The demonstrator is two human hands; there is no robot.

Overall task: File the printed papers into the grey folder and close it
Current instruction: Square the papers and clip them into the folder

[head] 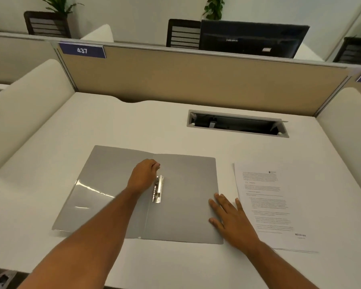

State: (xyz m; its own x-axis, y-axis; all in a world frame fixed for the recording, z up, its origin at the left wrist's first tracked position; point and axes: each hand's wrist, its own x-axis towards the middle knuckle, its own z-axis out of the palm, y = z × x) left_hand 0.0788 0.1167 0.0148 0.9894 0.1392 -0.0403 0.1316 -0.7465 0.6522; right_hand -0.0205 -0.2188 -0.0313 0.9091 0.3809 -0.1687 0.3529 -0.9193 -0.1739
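Observation:
The grey folder [183, 205] lies open and flat on the white desk [133, 126], its metal clip [158, 189] standing along the spine on the right half. My left hand [143, 177] rests at the top of the clip with the fingers curled against it; whether it grips the clip is unclear. My right hand [229, 217] lies flat, fingers spread, on the folder's right edge. The printed papers [267, 205] sit in a stack on the desk just right of the folder, untouched.
A cable tray opening [238, 124] is sunk into the desk behind the folder. A beige partition [196, 80] closes the back, with white side dividers left and right. A monitor [252, 38] stands beyond the partition.

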